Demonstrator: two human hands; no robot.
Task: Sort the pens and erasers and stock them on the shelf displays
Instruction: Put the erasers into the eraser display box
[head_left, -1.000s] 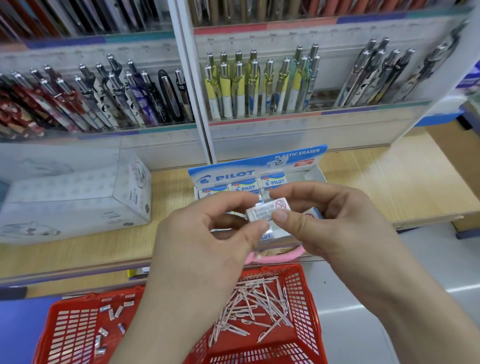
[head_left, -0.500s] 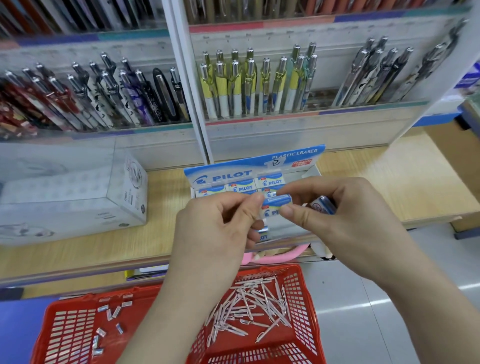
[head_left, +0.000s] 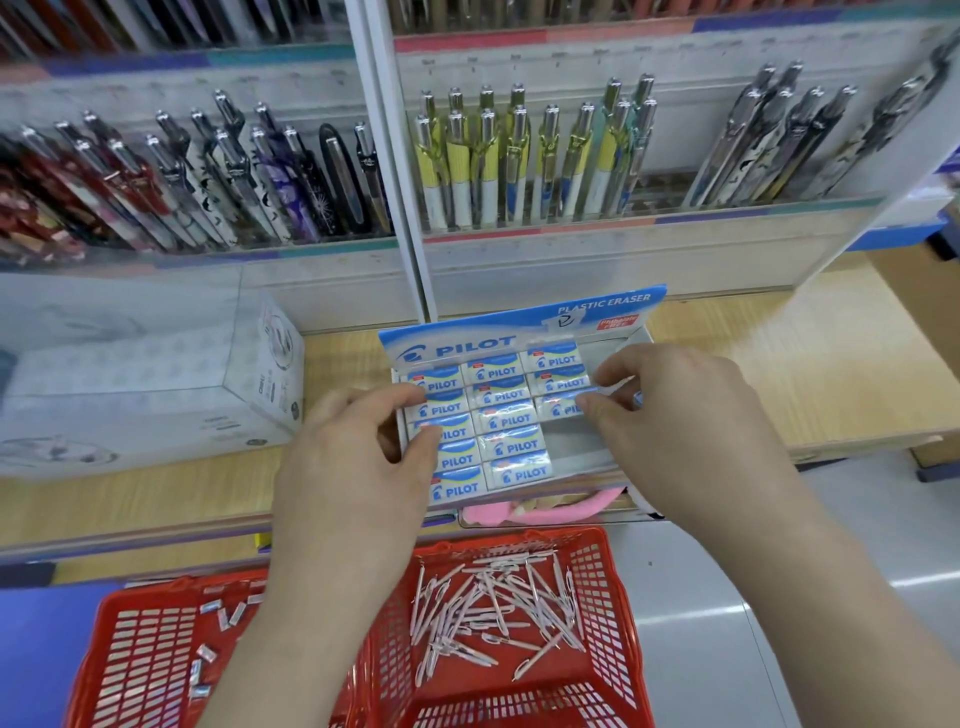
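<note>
Up top, two racks of pens, standing in rows behind clear fronts. Under them, a wide wooden shelf. Low down, a red basket, or maybe two side by side, hard to tell. On the shelf at the left, a big white box. In the middle of the shelf, an open eraser box with a blue sign at its back. Inside it, three rows of packed erasers: left and middle rows full to the front, right row only three deep, with grey box floor showing in front of those.

Left hand over the left row, thumb and first finger apart, fingers loosely bent, tips resting on the erasers there, gripping nothing. Right hand at the right row, pinching a small eraser between thumb and first finger, just beside the third one in that row. Only a thin blue edge of it on show.

In the right side of the red plastic, a heap of loose pink pens. In the left side, a few loose erasers.
</note>
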